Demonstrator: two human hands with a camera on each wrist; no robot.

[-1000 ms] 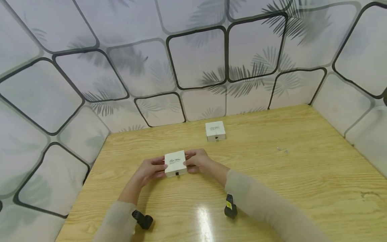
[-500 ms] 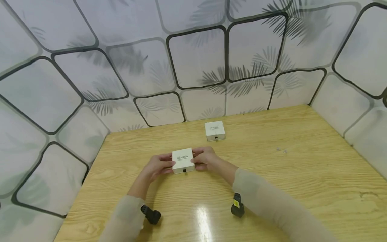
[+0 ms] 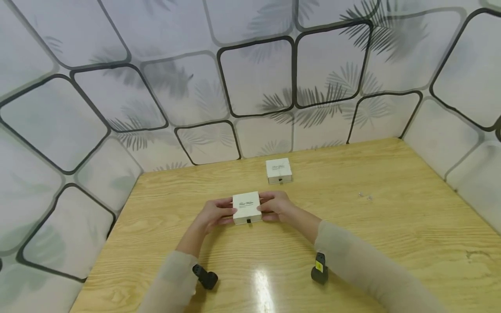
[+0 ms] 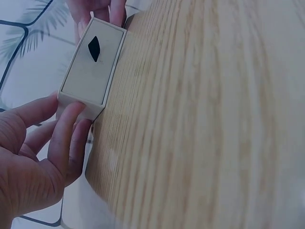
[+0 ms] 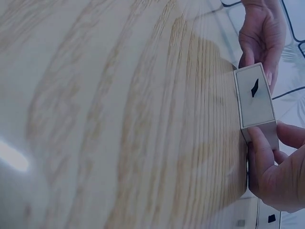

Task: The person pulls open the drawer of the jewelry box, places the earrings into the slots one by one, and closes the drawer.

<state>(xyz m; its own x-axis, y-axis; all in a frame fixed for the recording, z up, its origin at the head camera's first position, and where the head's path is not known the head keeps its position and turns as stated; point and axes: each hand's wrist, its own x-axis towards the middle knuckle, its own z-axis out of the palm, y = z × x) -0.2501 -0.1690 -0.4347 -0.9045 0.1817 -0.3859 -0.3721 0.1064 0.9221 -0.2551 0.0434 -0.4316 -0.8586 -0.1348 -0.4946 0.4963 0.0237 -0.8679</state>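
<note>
Between both hands is a small white drawer-style gift box [image 3: 246,208] with dark script on its lid and a black pull tab on its front face. My left hand [image 3: 216,213] grips its left side, thumb near the top edge. On the opposite side my right hand [image 3: 277,206] holds it the same way. In the left wrist view the box front [image 4: 93,67] and its black tab face the camera, with the left fingers on the near end. The right wrist view shows the right fingers against the box [image 5: 256,98] too. Its drawer looks closed.
A second, matching white box [image 3: 279,170] stands farther back on the wooden table [image 3: 332,195]. Two tiny clear objects [image 3: 365,196] lie at the right, too small to identify. Patterned fabric [image 3: 254,74] walls off the back and sides.
Both hands have carried the white box to the right, across the table. Their grip looks the same. The second box and the tiny clear objects have stayed in place.
</note>
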